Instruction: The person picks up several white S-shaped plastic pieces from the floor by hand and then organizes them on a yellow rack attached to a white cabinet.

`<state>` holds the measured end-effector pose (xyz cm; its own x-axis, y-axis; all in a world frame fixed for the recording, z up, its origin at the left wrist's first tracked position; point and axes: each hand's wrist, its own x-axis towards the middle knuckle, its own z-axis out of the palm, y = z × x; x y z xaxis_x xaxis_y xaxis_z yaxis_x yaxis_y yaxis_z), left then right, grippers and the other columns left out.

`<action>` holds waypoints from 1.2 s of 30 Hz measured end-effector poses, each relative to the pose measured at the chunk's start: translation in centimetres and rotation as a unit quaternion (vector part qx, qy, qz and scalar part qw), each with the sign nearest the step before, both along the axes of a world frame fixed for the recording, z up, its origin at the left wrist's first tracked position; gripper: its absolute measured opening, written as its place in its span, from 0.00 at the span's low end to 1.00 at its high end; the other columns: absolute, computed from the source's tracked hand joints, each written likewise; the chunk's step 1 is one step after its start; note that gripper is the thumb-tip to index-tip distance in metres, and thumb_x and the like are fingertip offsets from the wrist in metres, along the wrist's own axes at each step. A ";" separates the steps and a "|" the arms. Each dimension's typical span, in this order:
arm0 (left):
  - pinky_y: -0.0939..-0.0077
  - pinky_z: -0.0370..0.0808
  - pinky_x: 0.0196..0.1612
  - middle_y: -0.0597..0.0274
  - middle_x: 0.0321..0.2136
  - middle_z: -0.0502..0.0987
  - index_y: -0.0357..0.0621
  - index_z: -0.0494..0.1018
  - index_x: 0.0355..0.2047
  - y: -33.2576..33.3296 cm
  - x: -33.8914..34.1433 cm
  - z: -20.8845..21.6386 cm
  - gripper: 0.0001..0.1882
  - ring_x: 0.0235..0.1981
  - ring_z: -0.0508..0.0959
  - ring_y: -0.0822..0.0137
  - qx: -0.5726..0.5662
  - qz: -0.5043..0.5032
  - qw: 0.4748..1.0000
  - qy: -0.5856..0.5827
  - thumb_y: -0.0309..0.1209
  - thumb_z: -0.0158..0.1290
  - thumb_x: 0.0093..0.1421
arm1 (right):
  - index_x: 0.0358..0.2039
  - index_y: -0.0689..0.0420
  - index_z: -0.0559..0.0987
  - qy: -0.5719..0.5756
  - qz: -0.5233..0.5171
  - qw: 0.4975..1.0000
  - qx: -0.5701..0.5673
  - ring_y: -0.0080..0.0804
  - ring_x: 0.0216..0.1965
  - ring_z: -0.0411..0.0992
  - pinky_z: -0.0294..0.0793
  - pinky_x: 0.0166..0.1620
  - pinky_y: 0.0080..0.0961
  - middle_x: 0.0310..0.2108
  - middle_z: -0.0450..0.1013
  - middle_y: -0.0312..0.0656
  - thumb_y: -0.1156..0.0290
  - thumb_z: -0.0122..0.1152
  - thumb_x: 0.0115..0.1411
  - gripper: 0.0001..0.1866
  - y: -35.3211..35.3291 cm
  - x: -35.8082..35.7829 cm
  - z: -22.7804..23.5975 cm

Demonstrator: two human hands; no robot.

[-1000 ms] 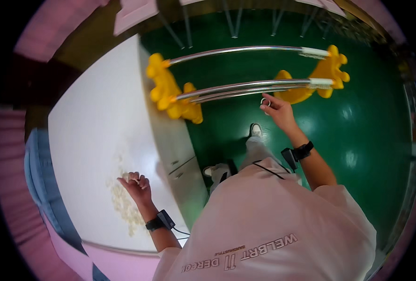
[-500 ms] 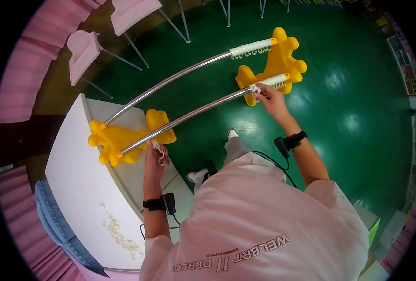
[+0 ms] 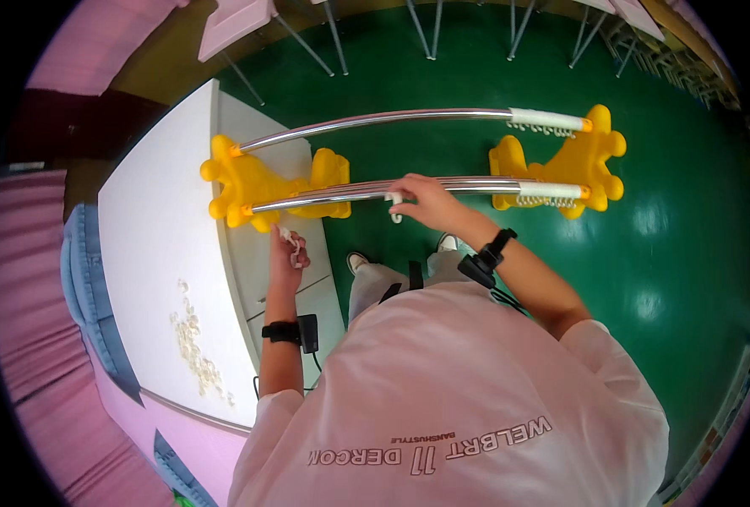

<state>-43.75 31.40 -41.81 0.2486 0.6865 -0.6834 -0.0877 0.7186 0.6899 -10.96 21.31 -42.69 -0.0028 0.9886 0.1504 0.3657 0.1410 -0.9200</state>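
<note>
Two shiny metal rails stretch between yellow plastic end stands. On the near rail (image 3: 316,198), around its middle, my right hand (image 3: 426,203) pinches a white plastic hook ring (image 3: 396,209) at the bar. Below the left yellow stand (image 3: 252,179), my left hand (image 3: 285,266) is closed around several white hook rings (image 3: 294,247); some stick out past the fingers. Rows of white hook rings (image 3: 548,200) hang packed at the right end of the near rail and likewise on the far rail (image 3: 392,120), beside the right yellow stand (image 3: 565,165).
To my left stands a white cabinet (image 3: 151,228) with a loose scatter of small white pieces (image 3: 191,342) on top. Pink chairs (image 3: 236,25) with metal legs stand at the back on the green floor (image 3: 645,253). Pink curtains (image 3: 29,279) hang at the left.
My right hand has gone left along the near rail, from the packed rings to the middle. My left hand stays by the left stand, still holding rings. The view has turned.
</note>
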 end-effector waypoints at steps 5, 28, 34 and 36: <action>0.80 0.59 0.16 0.71 0.16 0.68 0.49 0.72 0.32 3.0 -7.0 -0.1 0.26 0.11 0.62 0.76 0.111 0.108 0.982 0.111 0.58 0.41 0.64 | 0.38 0.60 0.75 -0.032 0.060 0.994 0.087 0.48 0.34 0.73 0.74 0.39 0.37 0.31 0.73 0.47 0.66 0.66 0.52 0.16 8.3 -8.8 -0.6; 0.56 0.74 0.41 0.35 0.39 0.77 0.36 0.40 0.66 14.2 -15.9 -2.2 0.40 0.40 0.77 0.39 0.316 -0.280 0.864 0.276 0.39 0.48 0.62 | 0.37 0.62 0.75 -0.151 -0.022 0.988 0.033 0.51 0.33 0.75 0.75 0.35 0.38 0.31 0.75 0.48 0.62 0.66 0.54 0.17 21.2 -28.6 -5.2; 0.56 0.74 0.41 0.36 0.37 0.77 0.35 0.39 0.66 14.1 -16.2 -2.5 0.42 0.40 0.78 0.39 0.291 -0.295 0.868 0.273 0.41 0.47 0.62 | 0.43 0.54 0.77 -0.247 0.031 0.968 0.011 0.43 0.54 0.70 0.65 0.61 0.42 0.49 0.74 0.42 0.64 0.65 0.54 0.16 20.7 -29.1 -6.4; 0.56 0.74 0.41 0.36 0.37 0.77 0.35 0.39 0.66 14.1 -16.0 -2.8 0.42 0.39 0.78 0.40 0.320 -0.290 0.861 0.267 0.42 0.47 0.62 | 0.43 0.53 0.77 -0.283 0.014 0.958 0.038 0.41 0.56 0.68 0.64 0.61 0.43 0.50 0.74 0.39 0.64 0.66 0.54 0.16 20.4 -28.7 -6.9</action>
<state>-59.78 45.51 -44.59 0.4440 0.8315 -0.3338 0.6105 -0.0081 0.7920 -39.67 41.67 -49.59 -0.1307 0.9733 0.1888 0.7980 0.2162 -0.5625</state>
